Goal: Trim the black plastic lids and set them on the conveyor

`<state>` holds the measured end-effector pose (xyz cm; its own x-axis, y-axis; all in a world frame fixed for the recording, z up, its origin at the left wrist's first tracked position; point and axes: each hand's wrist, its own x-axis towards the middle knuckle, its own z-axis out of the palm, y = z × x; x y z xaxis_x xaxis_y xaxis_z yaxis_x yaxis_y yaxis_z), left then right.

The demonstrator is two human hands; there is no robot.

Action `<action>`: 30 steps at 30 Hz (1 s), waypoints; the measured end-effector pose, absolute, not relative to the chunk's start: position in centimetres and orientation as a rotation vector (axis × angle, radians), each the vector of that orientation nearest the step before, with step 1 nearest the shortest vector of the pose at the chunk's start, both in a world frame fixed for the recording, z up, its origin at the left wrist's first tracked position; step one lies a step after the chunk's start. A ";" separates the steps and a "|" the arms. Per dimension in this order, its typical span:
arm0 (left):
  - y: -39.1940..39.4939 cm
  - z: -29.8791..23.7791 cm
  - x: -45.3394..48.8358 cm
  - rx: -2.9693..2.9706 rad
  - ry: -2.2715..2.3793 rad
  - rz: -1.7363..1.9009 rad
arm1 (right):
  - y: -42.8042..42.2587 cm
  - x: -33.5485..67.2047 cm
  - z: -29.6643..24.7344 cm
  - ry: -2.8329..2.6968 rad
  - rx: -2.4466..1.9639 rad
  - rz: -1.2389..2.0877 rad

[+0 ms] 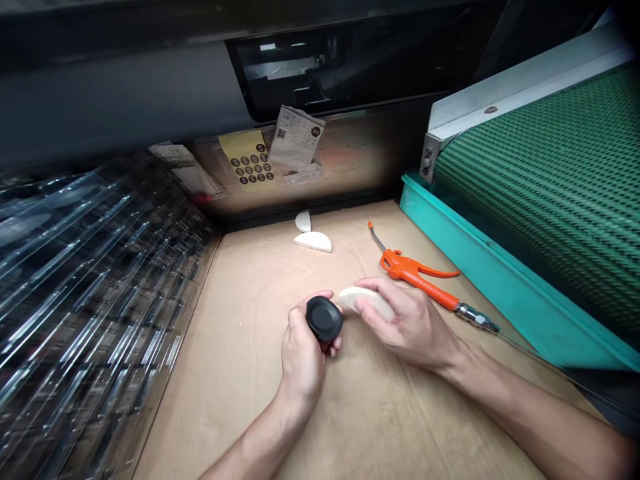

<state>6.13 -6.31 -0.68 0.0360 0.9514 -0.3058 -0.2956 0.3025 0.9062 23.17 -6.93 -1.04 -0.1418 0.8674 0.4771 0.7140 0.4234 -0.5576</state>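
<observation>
In my left hand (303, 347) is a small black rounded part (325, 319) with a shallow dished face turned up, my fingers wrapped round its sides. My right hand (407, 317) pinches a white felt-like pad (367, 300) between thumb and fingers, its tip close beside the black part. Whether the pad touches the part I cannot tell. Farther back on the cardboard lie two more white half-round pads, a larger one (313, 241) and a smaller one (303, 221). An orange air blow gun (413, 272) lies just beyond my right hand, with its hose running right.
Stacked clear plastic trays (100, 280) fill the left side. At right, a green mesh conveyor belt (555, 187) slopes above a teal bin edge (480, 267). Cardboard (240, 387) covers the work surface. A yellow sticker sheet (246, 159) and paper labels (296, 137) are on the back panel.
</observation>
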 end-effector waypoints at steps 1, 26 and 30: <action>-6.2 -0.5 6.2 0.742 1.113 1.104 | -6.8 23.4 -1.1 -1.883 -1.367 0.234; -5.6 0.2 5.7 0.632 0.987 1.008 | -6.7 23.4 -1.4 -1.953 -1.377 0.214; -5.1 0.5 5.2 0.618 0.917 0.889 | -6.8 23.4 -1.3 -1.945 -1.286 0.254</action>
